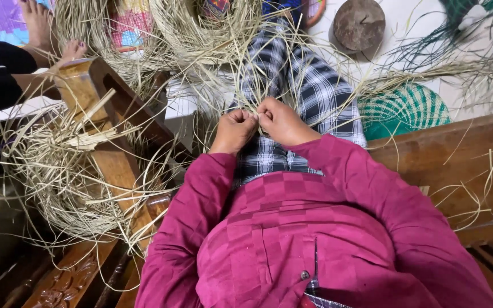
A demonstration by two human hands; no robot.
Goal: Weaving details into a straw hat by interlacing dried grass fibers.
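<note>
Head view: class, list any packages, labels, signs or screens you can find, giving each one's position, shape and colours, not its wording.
None are visible: no package, label, sign or screen.
Pale dried straw strands: loose bundles across the lap and the brown wooden bench.
Green-and-white woven round piece: right of the legs, on the floor.

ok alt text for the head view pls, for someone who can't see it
Seen from above, a seated person's left hand and right hand pinch pale straw strands together over a plaid-covered lap. A loose straw coil drapes a wooden armrest on the left; a green woven piece lies on the right.
</note>
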